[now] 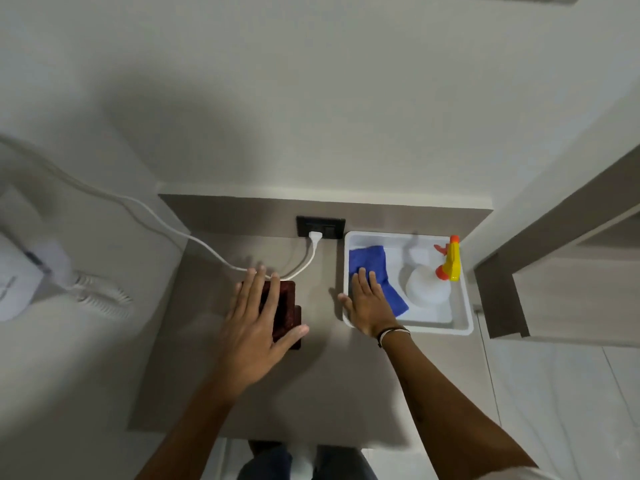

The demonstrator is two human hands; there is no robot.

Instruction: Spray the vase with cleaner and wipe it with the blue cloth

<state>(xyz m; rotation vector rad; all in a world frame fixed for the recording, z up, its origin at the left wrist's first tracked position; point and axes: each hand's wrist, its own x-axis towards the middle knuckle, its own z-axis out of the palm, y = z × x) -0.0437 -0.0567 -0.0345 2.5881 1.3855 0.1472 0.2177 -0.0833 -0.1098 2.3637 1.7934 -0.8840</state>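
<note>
- Left hand (256,327) – fingers spread, grasping nothing – covers the dark red vase (289,306) mid-desk (329,393).
- Right hand (369,306), flat and released, rests on the blue cloth (372,263) inside the white tray (464,306), beside an unlabelled spray bottle (429,285).

Left hand (258,327) covers most of the dark red vase (289,308); only its right edge and part of the rim show, so shape is unclear. Right hand (369,306) lies over the near-left part of the blue cloth (372,268) and the white tray (462,306) wall there; contact with the cloth can't be confirmed. Spray bottle (429,287) body is washed out against the tray, outline vague. White object (20,282) at left is blurred and cut by the frame edge. Both forearms run off the bottom edge.
</note>
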